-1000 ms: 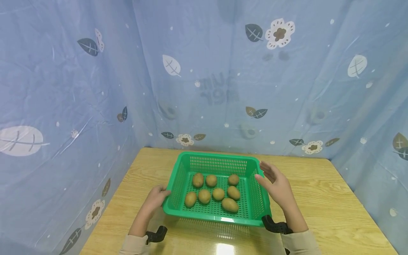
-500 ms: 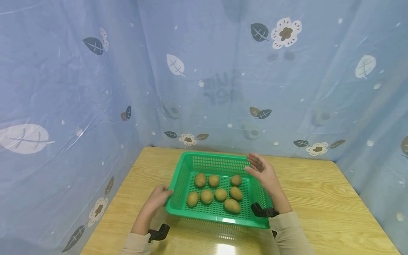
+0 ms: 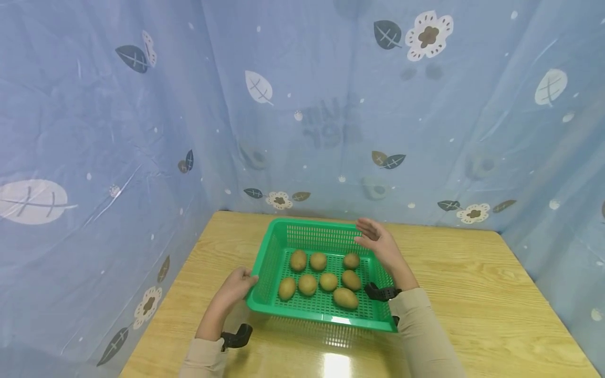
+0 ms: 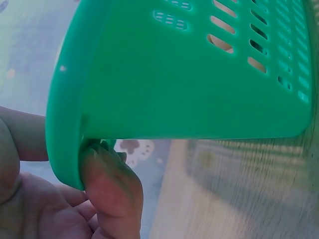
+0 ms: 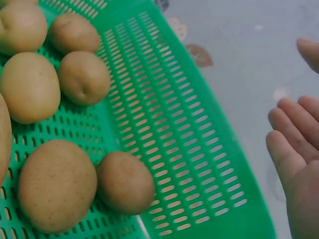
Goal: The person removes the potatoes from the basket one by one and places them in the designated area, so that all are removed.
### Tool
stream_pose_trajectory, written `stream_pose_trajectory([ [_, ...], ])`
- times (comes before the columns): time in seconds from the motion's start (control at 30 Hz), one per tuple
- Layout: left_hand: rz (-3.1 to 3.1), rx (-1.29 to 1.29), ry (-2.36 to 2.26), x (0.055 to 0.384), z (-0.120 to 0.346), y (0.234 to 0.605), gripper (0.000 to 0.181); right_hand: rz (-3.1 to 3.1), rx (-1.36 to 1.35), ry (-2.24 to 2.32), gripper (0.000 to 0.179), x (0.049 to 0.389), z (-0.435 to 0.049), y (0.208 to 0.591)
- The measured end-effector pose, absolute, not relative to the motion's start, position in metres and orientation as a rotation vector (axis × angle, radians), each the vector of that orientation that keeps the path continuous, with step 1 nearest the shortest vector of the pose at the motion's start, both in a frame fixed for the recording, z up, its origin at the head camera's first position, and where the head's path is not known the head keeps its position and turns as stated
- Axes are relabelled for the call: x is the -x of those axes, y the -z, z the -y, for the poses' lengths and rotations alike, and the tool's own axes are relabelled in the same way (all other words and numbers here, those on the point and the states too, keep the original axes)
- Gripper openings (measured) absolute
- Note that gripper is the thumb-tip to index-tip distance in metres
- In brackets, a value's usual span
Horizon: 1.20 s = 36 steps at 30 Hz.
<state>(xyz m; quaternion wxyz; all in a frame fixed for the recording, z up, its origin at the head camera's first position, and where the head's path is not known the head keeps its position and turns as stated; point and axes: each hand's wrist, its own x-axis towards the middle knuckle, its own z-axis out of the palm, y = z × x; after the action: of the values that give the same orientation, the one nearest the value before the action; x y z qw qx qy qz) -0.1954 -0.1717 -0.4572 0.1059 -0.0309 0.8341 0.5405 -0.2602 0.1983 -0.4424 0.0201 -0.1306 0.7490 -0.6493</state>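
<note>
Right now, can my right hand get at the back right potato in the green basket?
Probably yes. Your right hand is empty near the far right corner of the green basket, and the back right potato lies uncovered beneath its open top.

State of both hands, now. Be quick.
Left hand: closed, holding the rim of the green rectangular plastic basket.
Right hand: open, holding nothing, raised near the basket's far right corner.
</note>
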Motion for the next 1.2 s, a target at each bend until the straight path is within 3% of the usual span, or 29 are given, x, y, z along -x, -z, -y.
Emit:
stream_pose_trajectory([
  [0.63,-2.435,0.097,-1.602,0.197,0.173,0.457,0.028,-2.387,0.422,1.582,0.052,0.282,-0.204,0.46],
  [1.2,-2.436,0.095,-1.601,0.197,0.173,0.458,0.025,-2.496,0.325,1.222,0.053,0.296,-0.197,0.471],
])
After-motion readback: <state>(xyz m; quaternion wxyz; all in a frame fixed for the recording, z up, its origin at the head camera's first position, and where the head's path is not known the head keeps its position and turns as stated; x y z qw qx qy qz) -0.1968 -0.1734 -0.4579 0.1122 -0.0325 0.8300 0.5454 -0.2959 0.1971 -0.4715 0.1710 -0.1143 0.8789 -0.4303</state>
